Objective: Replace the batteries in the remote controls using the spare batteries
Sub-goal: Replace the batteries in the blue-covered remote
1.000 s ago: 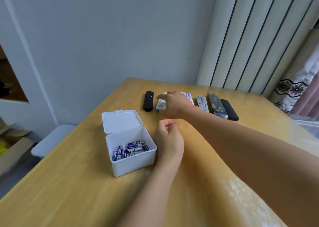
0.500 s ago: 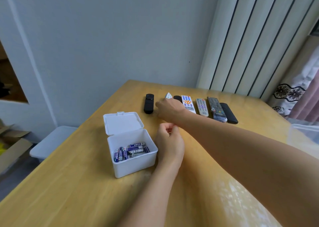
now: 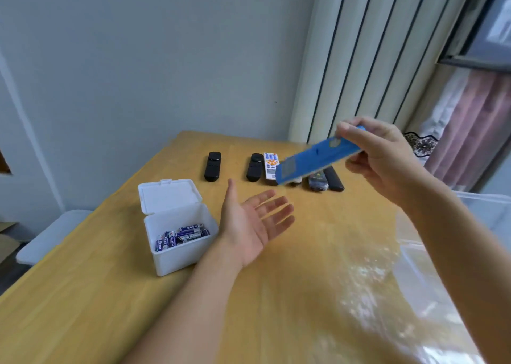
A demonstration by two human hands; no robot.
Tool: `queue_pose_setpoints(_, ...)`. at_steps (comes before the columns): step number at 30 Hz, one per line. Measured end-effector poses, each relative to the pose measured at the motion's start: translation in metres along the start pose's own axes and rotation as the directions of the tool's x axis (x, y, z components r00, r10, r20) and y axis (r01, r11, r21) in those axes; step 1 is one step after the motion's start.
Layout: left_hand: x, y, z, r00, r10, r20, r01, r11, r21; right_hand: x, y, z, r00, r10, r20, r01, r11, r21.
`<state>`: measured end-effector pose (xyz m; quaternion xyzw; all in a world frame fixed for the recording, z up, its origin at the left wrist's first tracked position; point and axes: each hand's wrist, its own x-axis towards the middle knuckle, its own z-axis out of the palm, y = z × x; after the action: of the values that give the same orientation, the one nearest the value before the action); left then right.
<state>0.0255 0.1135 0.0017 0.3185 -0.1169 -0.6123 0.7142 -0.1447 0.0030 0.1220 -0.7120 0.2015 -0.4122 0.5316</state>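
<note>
My right hand [image 3: 384,156] grips one end of a blue-backed remote [image 3: 315,159] and holds it tilted in the air above the table, its back facing me. My left hand [image 3: 257,222] is held palm up with fingers spread, below and left of the remote, holding nothing. A white box [image 3: 177,255] with its lid flipped back holds several blue batteries [image 3: 181,235]. A row of remotes lies at the far side: a black one [image 3: 213,165], another black one [image 3: 255,167], a white one with coloured buttons [image 3: 270,163], and darker ones [image 3: 333,182] partly hidden behind the held remote.
The wooden table [image 3: 110,294] runs to a wall at the back. A clear plastic sheet or bag [image 3: 420,267] lies on the table's right side. A white stool [image 3: 52,236] stands left of the table. Curtains hang at the right.
My right hand has lifted the blue remote out of the row and swung it up to the right. My left hand has opened from a loose fist to palm up.
</note>
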Motion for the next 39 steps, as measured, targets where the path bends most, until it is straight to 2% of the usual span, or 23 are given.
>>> queue_pose_setpoints(1,-0.005,0.001,0.000,0.985,-0.097,0.140,0.094,0.995,0.024,-0.013,0.003,-0.010,0.994,0.078,0.081,-0.084,0.994,0.070)
queue_pose_setpoints(3,-0.020,0.001,0.009,0.911,-0.254,0.326,0.188,0.957,0.222,-0.038,0.016,-0.025,0.967,0.180,0.178,-0.196,0.977,0.079)
queue_pose_setpoints(5,-0.038,-0.005,0.025,0.856,-0.335,0.394,0.144,0.886,0.440,-0.055,0.031,-0.027,0.964,0.217,0.153,-0.227,0.973,0.045)
queue_pose_setpoints(6,-0.046,-0.011,0.033,0.854,-0.334,0.399,0.102,0.859,0.502,-0.058,0.037,-0.024,0.972,0.208,0.107,-0.212,0.977,0.030)
queue_pose_setpoints(7,-0.051,-0.021,0.042,0.872,-0.303,0.384,0.060,0.846,0.530,-0.062,0.041,-0.021,0.983,0.179,0.047,-0.179,0.984,-0.012)
queue_pose_setpoints(9,-0.055,-0.041,0.052,0.934,-0.188,0.304,-0.014,0.831,0.557,-0.066,0.046,-0.014,0.994,0.103,-0.037,-0.109,0.966,-0.233)
queue_pose_setpoints(11,-0.055,-0.056,0.055,0.971,-0.075,0.228,-0.073,0.812,0.579,-0.073,0.048,-0.012,0.997,0.068,-0.040,-0.079,0.862,-0.501)
queue_pose_setpoints(12,-0.054,-0.061,0.056,0.977,-0.039,0.209,-0.092,0.809,0.581,-0.077,0.048,-0.012,0.998,0.068,-0.015,-0.064,0.810,-0.583)
queue_pose_setpoints(15,-0.050,-0.065,0.053,0.978,0.011,0.209,-0.144,0.760,0.634,-0.084,0.045,-0.012,0.994,0.081,0.067,-0.020,0.772,-0.636)
queue_pose_setpoints(19,-0.048,-0.067,0.048,0.985,0.010,0.170,-0.133,0.672,0.729,-0.085,0.045,-0.020,0.978,0.075,0.195,0.086,0.705,-0.704)
queue_pose_setpoints(22,-0.043,-0.064,0.045,0.988,0.021,0.150,-0.132,0.599,0.790,-0.085,0.048,-0.024,0.972,0.052,0.231,0.144,0.644,-0.751)
queue_pose_setpoints(26,-0.038,-0.066,0.044,0.989,0.053,0.139,-0.147,0.490,0.859,-0.087,0.053,-0.020,0.971,0.011,0.238,0.200,0.502,-0.841)
queue_pose_setpoints(28,-0.037,-0.068,0.044,0.989,0.065,0.135,-0.150,0.461,0.874,-0.088,0.056,-0.014,0.970,-0.038,0.241,0.236,0.395,-0.888)
queue_pose_setpoints(30,-0.036,-0.067,0.045,0.990,0.067,0.125,-0.142,0.450,0.882,-0.090,0.057,-0.008,0.967,-0.066,0.245,0.253,0.331,-0.909)
queue_pose_setpoints(34,-0.035,-0.065,0.044,0.993,0.057,0.106,-0.120,0.469,0.875,-0.094,0.058,0.000,0.963,-0.071,0.259,0.268,0.344,-0.900)
queue_pose_setpoints(39,-0.034,-0.063,0.043,0.995,0.073,0.062,-0.091,0.519,0.850,-0.093,0.057,-0.003,0.979,-0.100,0.177,0.203,0.494,-0.846)
